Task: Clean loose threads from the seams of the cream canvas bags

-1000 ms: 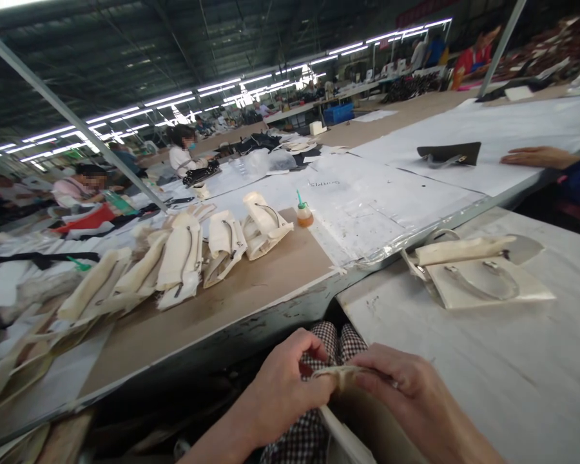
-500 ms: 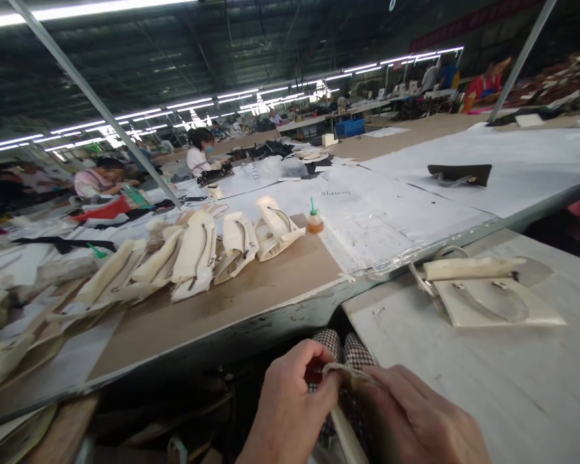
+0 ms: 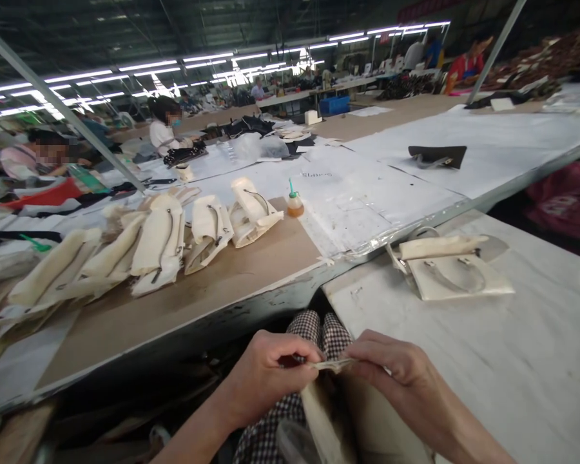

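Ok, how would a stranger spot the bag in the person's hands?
Start at the white table, lower right; then dark-and-white checked trousers to its left. Over them, left hand and right hand pinch a pale cream bag by its edge. It alone is held; the other cream bags lie untouched.

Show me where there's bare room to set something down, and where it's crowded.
Bare: the pale table to the right of the right hand, nearer than the handbag; also the white paper between the bottle and dark flap.

Crowded: the brown board's far side, lined with cream bags, and the lap, where the left hand and right hand hold a cream piece.
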The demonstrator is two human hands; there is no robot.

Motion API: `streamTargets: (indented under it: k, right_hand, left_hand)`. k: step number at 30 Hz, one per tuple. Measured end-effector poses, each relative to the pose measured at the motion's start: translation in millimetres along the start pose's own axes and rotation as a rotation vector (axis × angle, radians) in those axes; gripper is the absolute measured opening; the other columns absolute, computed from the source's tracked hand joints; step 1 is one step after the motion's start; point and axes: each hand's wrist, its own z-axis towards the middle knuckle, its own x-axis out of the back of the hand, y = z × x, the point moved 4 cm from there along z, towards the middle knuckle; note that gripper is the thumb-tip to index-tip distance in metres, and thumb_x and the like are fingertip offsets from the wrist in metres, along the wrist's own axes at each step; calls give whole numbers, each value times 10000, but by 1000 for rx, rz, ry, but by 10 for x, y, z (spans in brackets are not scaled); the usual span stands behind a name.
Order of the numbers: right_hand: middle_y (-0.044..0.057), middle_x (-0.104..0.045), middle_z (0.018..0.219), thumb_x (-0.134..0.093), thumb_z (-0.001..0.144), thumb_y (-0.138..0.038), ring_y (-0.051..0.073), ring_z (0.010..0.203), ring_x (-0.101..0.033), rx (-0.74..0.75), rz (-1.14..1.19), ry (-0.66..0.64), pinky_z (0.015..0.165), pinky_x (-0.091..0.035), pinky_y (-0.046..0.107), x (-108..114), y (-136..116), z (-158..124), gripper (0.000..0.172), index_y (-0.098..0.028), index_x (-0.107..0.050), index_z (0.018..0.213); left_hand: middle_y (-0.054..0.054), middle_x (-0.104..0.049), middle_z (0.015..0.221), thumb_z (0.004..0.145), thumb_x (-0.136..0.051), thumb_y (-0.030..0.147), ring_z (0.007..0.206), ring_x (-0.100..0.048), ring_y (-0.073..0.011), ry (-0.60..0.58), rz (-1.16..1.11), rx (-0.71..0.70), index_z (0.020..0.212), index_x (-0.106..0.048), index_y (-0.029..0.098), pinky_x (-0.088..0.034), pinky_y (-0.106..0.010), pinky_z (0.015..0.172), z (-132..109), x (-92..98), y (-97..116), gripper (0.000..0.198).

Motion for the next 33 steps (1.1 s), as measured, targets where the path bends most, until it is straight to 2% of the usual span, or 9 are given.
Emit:
streamTargets:
  k: [4, 8, 13, 17, 19, 22, 24, 33]
  right_hand:
    - [-28, -615, 804, -559, 986, -221, 131, 774, -609, -9, 26, -51, 695, -430, 244, 64, 69, 53, 206, -233, -730, 872]
    - [-19, -616, 823, -558, 979, -204, 133, 776, -601, 8, 60, -77, 706, -438, 250, 117, 134, 67, 209, -220, -719, 848]
    - [-5, -632, 922, -544, 982, -213, 142, 848, -615, -14, 132, -77, 766, -456, 255, 126, 138, 33, 184, -236, -712, 909]
    - [5, -640, 1050, -533, 979, -228, 160, 985, -612, -21, 170, -95, 876, -457, 272, 86, 50, 10, 140, -252, -670, 997]
    - [11, -643, 1060, -609, 927, -232, 178, 1015, -608, -32, 202, -108, 893, -462, 282, 51, -9, 8, 96, -249, -652, 1011]
    - [9, -647, 995, -694, 857, -228, 184, 956, -619, -20, 209, -87, 842, -473, 280, -5, -68, 11, 121, -247, -673, 975]
    - [4, -647, 946, -654, 888, -231, 167, 890, -626, -5, 194, -41, 789, -473, 267, -34, -62, 11, 68, -248, -698, 937]
    - [-5, -654, 885, -613, 940, -266, 131, 789, -634, -14, 147, 32, 698, -471, 227, -99, 37, -27, 144, -276, -755, 954]
  left_hand:
    - [-56, -749, 824, 803, -699, 245, 694, -625, -176, -110, -140, 74, 845, -789, 142, -435, -231, 615, 122, -12, -72, 143]
    - [-69, -755, 858, 780, -737, 256, 722, -622, -175, -211, -257, 85, 856, -797, 137, -448, -233, 652, 267, -12, -112, 153]
    - [-76, -758, 841, 716, -781, 229, 739, -640, -190, -273, -322, 157, 846, -802, 134, -466, -242, 672, 345, -10, -170, 162]
    - [-73, -751, 843, 716, -784, 241, 746, -630, -182, -239, -339, 176, 854, -793, 132, -470, -240, 685, 279, -26, -186, 176]
    - [-71, -745, 831, 738, -760, 241, 727, -616, -173, -212, -324, 176, 858, -786, 126, -467, -240, 676, 234, -40, -164, 168]
    - [-64, -733, 801, 747, -730, 218, 701, -595, -164, -192, -301, 181, 841, -777, 121, -457, -239, 662, 187, -59, -112, 143]
    - [-55, -724, 783, 743, -724, 208, 690, -580, -156, -189, -290, 172, 839, -776, 122, -445, -234, 653, 172, -61, -79, 139]
    - [-7, -664, 710, 739, -714, 177, 628, -490, -102, -191, -274, 163, 833, -776, 141, -374, -194, 593, 152, -57, -68, 119]
